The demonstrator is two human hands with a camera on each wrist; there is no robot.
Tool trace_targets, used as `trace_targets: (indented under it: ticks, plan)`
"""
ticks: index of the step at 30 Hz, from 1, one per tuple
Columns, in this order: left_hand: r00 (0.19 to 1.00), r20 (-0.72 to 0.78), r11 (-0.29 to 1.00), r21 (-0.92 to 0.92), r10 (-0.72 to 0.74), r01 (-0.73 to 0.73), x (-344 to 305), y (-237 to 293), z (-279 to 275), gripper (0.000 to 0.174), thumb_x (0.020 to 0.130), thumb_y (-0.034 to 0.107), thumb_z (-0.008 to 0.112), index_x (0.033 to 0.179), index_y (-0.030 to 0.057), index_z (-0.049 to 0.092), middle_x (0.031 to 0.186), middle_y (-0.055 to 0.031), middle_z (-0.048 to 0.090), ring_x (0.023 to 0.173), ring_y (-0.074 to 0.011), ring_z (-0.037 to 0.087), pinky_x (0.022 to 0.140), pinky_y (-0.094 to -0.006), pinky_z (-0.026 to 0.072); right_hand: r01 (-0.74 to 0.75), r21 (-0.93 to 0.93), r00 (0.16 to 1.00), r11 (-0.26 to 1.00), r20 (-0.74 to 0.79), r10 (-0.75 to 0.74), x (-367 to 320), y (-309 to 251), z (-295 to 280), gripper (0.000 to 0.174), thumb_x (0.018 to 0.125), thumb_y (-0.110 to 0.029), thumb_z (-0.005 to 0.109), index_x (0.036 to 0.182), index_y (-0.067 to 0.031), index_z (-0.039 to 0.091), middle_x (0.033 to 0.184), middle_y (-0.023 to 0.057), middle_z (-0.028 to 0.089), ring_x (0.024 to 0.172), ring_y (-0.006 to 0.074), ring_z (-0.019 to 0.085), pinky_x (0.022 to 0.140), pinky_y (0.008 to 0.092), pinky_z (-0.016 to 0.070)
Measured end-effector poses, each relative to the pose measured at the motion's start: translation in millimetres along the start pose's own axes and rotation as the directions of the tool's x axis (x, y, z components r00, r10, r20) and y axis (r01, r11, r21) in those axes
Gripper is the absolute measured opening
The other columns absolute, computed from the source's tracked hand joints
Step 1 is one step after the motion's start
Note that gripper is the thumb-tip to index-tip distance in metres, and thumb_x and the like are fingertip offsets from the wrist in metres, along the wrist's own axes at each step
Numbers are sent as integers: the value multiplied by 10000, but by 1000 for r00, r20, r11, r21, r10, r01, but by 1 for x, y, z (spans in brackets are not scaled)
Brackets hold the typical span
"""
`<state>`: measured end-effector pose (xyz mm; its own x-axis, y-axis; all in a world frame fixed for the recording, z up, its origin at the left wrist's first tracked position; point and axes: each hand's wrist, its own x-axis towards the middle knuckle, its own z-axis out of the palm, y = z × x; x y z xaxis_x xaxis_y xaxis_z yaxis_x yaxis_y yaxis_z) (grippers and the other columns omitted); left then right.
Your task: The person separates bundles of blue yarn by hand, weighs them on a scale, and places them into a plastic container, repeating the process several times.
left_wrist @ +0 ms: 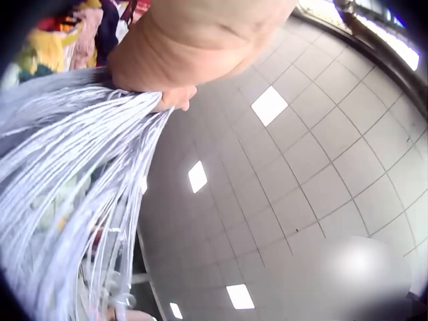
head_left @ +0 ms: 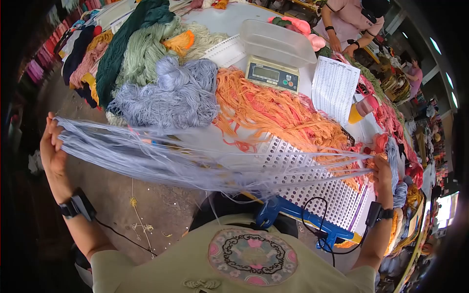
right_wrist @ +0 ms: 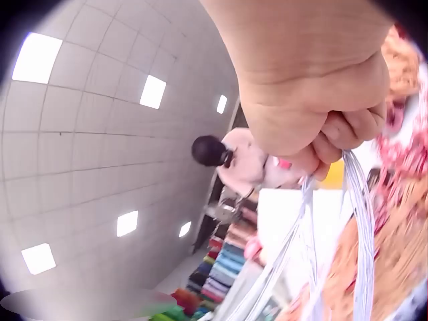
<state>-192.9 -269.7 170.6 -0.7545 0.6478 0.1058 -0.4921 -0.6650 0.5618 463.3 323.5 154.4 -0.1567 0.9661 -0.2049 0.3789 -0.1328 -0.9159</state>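
Observation:
A long skein of pale blue-lavender yarn [head_left: 161, 154] stretches in the air between both hands, in front of the table. My left hand [head_left: 53, 146] grips its thick, bundled end at the far left. On the right, my right hand [head_left: 382, 171] has its fingers curled round a few thinner strands. The middle of the skein sags, and loose threads spread below it. In the left wrist view the yarn [left_wrist: 87, 154] fans down from the hand. In the right wrist view the strands [right_wrist: 361, 227] leave the fist in separate bunches.
Blue-grey yarn [head_left: 166, 97], green yarn [head_left: 141, 58] and orange yarn [head_left: 273, 107] lie heaped on the table. A digital scale [head_left: 272, 73] with a clear tray stands behind, beside a printed sheet [head_left: 334, 85]. A perforated white panel [head_left: 308, 180] lies nearer. Another person [head_left: 349, 27] stands across the table.

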Motion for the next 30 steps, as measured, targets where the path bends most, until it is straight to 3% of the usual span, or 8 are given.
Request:
trace_targets:
  ticks: [8,9,10,11,15,18,22,30]
  plan:
    - [922,-284,898,422,263,-126,31,176,-222,252,988,132,436,1175,12,556,712,10,468,526,-56,361,422,-179,290,-82,-219,927,972,-374,-6,93,87,-155,171,885,-194,516,745,-103,551,581,-2,464,433,141,418,389,296,313]
    - [924,-286,899,422,255,-117,30,170,-231,252,988,132,436,1175,12,556,712,10,468,526,-56,361,422,-179,290,1,-775,826,632,-356,-437,101,91,-162,215,884,-227,497,775,-59,574,661,93,548,531,247,520,458,373,389]
    - [803,-50,249,961,594,-124,25,163,-237,247,958,101,461,1167,8,557,735,-2,500,570,-82,433,482,-192,364,-71,-997,683,15,-59,-728,103,96,-167,285,883,-261,478,805,-15,598,742,187,633,630,353,621,527,450,466]
    - [699,377,-566,823,607,48,18,160,-250,250,928,69,485,1159,4,558,759,-14,532,613,-109,504,542,-206,438,-85,-963,721,257,-237,-651,80,81,-162,364,905,-286,420,847,24,602,889,256,636,829,455,608,672,536,474]
    - [798,-262,697,671,543,-254,-22,198,-295,256,961,103,437,1194,33,515,793,-16,536,608,-97,437,523,-184,355,-48,-779,876,625,-333,-349,62,75,-178,302,910,-267,445,800,-17,575,760,182,594,691,342,577,571,454,435]
    - [935,-287,965,216,207,-148,-10,60,-164,241,938,220,577,1085,29,575,883,-13,618,587,-47,440,473,-160,328,-72,-331,982,941,143,125,13,-3,-91,299,923,-279,502,681,-106,479,553,-8,456,468,81,422,413,248,295]
    - [898,-337,933,314,281,-174,-2,-133,32,253,954,203,551,1114,7,561,1027,-63,609,762,-63,546,566,-173,439,418,33,881,908,229,-414,-21,-121,11,188,970,-184,480,823,-76,526,702,-6,484,602,110,481,578,253,387]
    - [981,-6,747,648,-194,151,-10,-374,85,194,936,176,563,807,34,596,694,-31,579,600,-117,525,563,-273,427,657,557,533,508,133,-836,46,-345,97,246,961,-147,481,1110,40,538,1138,193,593,1144,332,551,1027,427,414]
